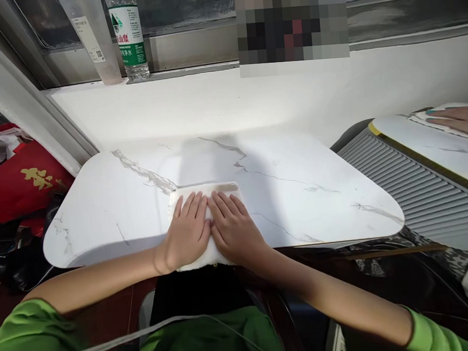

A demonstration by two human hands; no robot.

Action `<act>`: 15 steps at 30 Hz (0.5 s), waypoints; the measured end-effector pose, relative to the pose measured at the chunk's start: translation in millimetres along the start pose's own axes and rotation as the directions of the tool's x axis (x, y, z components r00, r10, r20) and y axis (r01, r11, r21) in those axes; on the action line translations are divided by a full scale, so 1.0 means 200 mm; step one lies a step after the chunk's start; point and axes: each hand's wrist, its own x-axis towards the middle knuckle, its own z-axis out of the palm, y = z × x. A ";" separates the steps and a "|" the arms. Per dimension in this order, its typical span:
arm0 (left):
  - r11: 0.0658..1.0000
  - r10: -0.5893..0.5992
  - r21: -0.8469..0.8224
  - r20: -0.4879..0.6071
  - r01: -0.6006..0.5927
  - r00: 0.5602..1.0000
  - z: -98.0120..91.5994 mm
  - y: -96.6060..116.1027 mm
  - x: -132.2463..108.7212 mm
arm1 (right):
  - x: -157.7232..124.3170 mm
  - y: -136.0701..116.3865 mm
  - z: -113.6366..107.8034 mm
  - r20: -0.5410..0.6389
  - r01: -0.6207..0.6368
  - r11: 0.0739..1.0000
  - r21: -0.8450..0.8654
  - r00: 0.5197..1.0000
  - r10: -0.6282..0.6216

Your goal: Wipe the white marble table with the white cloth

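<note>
A white cloth (pixel 230 189), folded into a rough rectangle, lies at the front middle of a white marble-patterned tabletop (pixel 312 202). My left hand (pixel 187 227) rests flat on its left half, fingers stretched out and pointing away from me. Beside it, my right hand (pixel 237 223) presses flat on the right half, its fingers extended too. The two hands nearly meet along the cloth's middle. The near edge of the cloth hangs slightly over the table's front edge. What is under the palms is hidden.
On the windowsill stand a clear plastic container (pixel 92 46) and a water bottle (pixel 128 38). A red bag (pixel 26 179) lies at the left. To the right, another person's hand (pixel 462 119) rests on a cloth (pixel 430 119) on a second table (pixel 399 137), above a grey ribbed panel (pixel 414 184).
</note>
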 end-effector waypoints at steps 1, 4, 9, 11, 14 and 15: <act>1.000 -0.005 -0.001 0.002 0.005 1.000 0.00 -0.01 0.00 | 0.01 0.00 0.00 0.006 0.008 1.000 0.012 1.000 -0.008; 1.000 -0.030 -0.001 0.015 0.030 0.999 0.00 -0.05 0.04 | 0.09 0.02 0.03 0.020 0.016 0.999 0.046 1.000 -0.017; 0.995 -0.101 0.012 0.024 0.101 0.995 0.04 -0.28 0.28 | 0.41 0.12 0.14 0.079 -0.002 0.996 0.086 0.997 -0.005; 0.993 -0.114 0.011 0.021 0.114 0.993 0.06 -0.41 0.42 | 0.57 0.16 0.20 0.095 -0.015 0.996 0.087 0.995 0.007; 0.993 -0.119 -0.010 0.001 0.119 0.993 0.08 -0.62 0.63 | 0.81 0.22 0.29 0.097 -0.038 0.996 0.084 0.995 0.030; 0.993 -0.113 -0.016 0.004 0.113 0.994 0.09 -0.68 0.69 | 0.88 0.23 0.32 0.094 -0.051 0.995 0.085 0.995 0.043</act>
